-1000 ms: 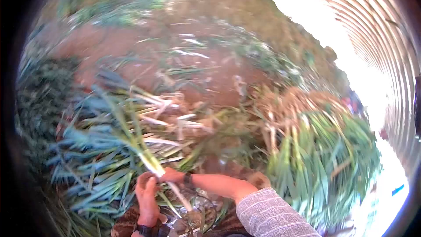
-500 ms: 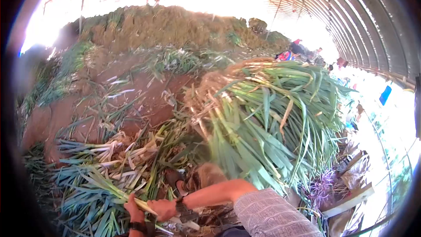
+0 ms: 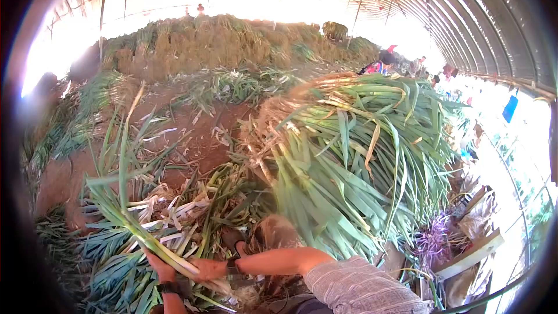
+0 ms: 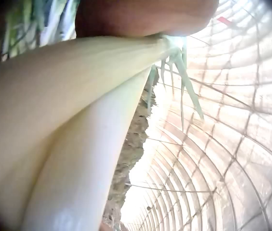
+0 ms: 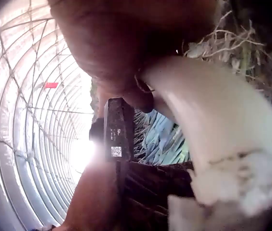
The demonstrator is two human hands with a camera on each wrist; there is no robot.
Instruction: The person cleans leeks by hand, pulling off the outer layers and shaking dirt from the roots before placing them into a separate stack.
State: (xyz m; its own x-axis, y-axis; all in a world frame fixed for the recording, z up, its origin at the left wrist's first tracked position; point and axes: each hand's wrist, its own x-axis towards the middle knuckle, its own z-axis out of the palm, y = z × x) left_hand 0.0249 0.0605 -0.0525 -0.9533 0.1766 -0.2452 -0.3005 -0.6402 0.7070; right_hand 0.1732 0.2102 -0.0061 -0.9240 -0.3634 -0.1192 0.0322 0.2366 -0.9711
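My left hand (image 3: 160,267) grips leeks (image 3: 145,238) low on their stems, their green leaves fanning up and to the left. Close by, my right hand (image 3: 209,268) holds them nearer the root end. The left wrist view shows two pale shanks (image 4: 87,154) crossing, with part of the hand above them. In the right wrist view, a thick white shank (image 5: 213,110) comes out from under the hand, its root end ragged with loose skin. Below the hands lies a heap of trimmed leeks (image 3: 122,267).
A big pile of untrimmed leeks (image 3: 372,157), roots towards the left, rises on the right. Leaf scraps (image 3: 174,221) litter the brown ground. Further right are a pale board (image 3: 469,254) and purple strands (image 3: 435,238). A long root-covered stack (image 3: 203,46) and people (image 3: 381,63) appear behind, under the arched roof.
The head view has tilted up and swung right from the first frame. The held leeks' leaves have lifted and spread upright, and both hands have shifted slightly left since half a second ago.
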